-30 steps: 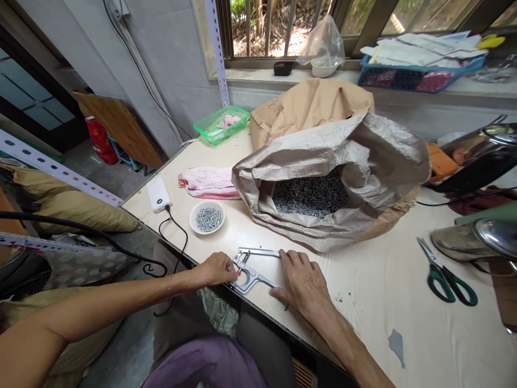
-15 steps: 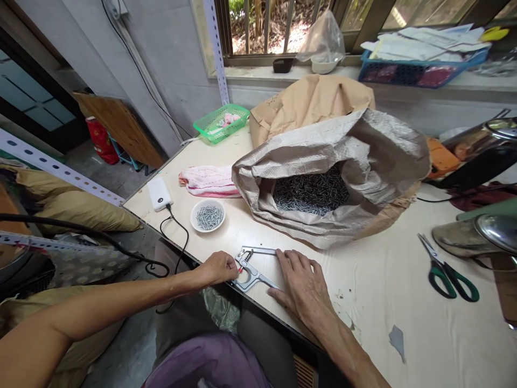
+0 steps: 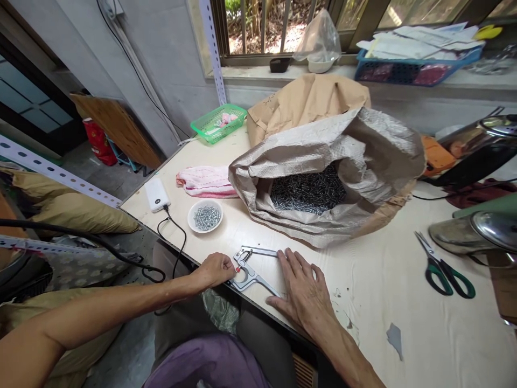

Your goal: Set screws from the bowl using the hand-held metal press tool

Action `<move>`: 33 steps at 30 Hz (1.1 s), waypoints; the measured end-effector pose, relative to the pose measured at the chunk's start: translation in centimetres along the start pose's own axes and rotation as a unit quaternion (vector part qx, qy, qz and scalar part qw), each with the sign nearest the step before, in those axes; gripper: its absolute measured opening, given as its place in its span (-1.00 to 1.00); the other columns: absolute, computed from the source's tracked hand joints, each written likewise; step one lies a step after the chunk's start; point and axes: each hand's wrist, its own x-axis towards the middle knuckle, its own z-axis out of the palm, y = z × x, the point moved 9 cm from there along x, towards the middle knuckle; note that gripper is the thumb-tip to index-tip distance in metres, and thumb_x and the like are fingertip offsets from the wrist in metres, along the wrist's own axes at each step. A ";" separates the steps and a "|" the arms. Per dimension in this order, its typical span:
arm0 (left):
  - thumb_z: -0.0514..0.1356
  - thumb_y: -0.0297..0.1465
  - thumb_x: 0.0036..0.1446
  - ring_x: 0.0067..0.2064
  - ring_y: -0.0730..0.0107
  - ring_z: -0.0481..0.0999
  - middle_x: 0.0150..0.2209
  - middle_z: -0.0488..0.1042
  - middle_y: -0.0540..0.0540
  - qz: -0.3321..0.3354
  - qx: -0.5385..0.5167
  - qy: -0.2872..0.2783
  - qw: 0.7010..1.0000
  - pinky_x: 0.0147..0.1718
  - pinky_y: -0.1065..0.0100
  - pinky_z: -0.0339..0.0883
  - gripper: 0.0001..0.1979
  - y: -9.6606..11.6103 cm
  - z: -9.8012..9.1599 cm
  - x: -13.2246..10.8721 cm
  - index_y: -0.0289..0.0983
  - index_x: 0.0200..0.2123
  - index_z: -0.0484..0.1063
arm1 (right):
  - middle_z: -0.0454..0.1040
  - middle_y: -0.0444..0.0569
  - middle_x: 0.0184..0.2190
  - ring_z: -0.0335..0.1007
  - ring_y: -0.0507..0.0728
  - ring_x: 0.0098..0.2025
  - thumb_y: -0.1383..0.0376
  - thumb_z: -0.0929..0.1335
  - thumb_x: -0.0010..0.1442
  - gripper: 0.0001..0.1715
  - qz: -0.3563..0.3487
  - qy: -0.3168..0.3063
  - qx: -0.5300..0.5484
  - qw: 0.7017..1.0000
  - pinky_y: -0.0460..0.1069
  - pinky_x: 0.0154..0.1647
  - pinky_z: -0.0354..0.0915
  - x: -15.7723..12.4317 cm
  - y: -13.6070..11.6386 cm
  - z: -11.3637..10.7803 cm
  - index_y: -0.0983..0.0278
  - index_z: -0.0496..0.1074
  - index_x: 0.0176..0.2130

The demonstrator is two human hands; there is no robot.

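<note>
Head view shows me a silver tool (image 3: 252, 278), right of the bowl (image 3: 204, 231) and nearer. The left hand (image 3: 215, 270) presses its fingers together by the tool; I can't tell what it pinches. The right hand (image 3: 304, 291) spreads at the handles.

A workshop; sack (image 3: 390, 145) of metal parts (image 3: 309, 189), hand tool (image 3: 252, 276) and worktable (image 3: 379, 280) show it.

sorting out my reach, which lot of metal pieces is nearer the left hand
The lot in the white bowl, just beyond the left hand; the other lot lies farther off, inside the open sack.
</note>
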 end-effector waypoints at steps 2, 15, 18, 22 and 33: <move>0.10 -0.44 -0.19 -0.54 0.54 0.16 -0.65 0.21 0.11 0.002 0.004 0.005 1.000 -0.56 0.45 -0.05 -0.93 0.0 0.0 0.0 -0.33 -0.59 0.35 | 0.29 0.21 0.12 0.13 0.33 0.13 -0.04 0.35 -0.01 -0.03 0.008 0.007 -0.004 1.000 0.19 0.05 0.03 0.0 0.1 0.1 0.34 0.03 0.23; 0.12 -0.44 -0.19 -0.54 0.52 0.20 -0.65 0.25 0.11 0.033 -0.009 0.011 0.999 -0.55 0.46 0.00 -0.93 0.1 -0.3 -0.2 -0.32 -0.61 0.35 | 0.30 0.19 0.02 0.19 0.32 0.02 0.00 0.39 -0.06 -0.02 0.027 0.024 0.014 0.999 0.15 -0.05 0.19 -0.2 -0.1 0.1 0.32 0.05 0.21; 0.13 -0.44 -0.16 -0.54 0.52 0.21 -0.65 0.25 0.11 0.035 0.001 0.012 0.999 -0.55 0.46 0.00 -0.93 0.1 -0.3 0.0 -0.33 -0.60 0.35 | 0.31 0.15 -0.01 0.22 0.31 -0.01 0.03 0.39 -0.05 -0.13 0.050 0.021 0.014 0.998 0.13 -0.14 0.22 -0.3 0.2 0.1 0.23 0.10 0.17; 0.14 -0.38 -0.02 -0.48 0.43 0.31 -0.59 0.32 0.04 0.069 0.053 0.035 0.996 -0.50 0.43 0.13 -0.85 0.1 -0.4 -0.6 -0.33 -0.55 0.38 | 0.36 0.10 -0.11 0.25 0.26 -0.11 0.10 0.40 -0.03 -0.23 0.064 0.027 0.011 0.998 0.09 -0.23 0.21 -0.2 0.0 -0.1 0.23 0.16 0.12; 0.38 -0.23 -0.10 0.06 -0.01 0.27 0.07 0.28 -0.31 0.424 0.315 0.090 0.844 -0.03 0.05 0.23 -0.19 10.3 4.5 -2.4 -0.33 0.14 0.07 | 0.37 0.09 -0.15 0.25 0.24 -0.12 0.14 0.37 0.03 -0.35 0.046 0.040 0.000 0.998 0.08 -0.23 0.16 -0.2 -0.2 -0.7 0.24 0.19 0.08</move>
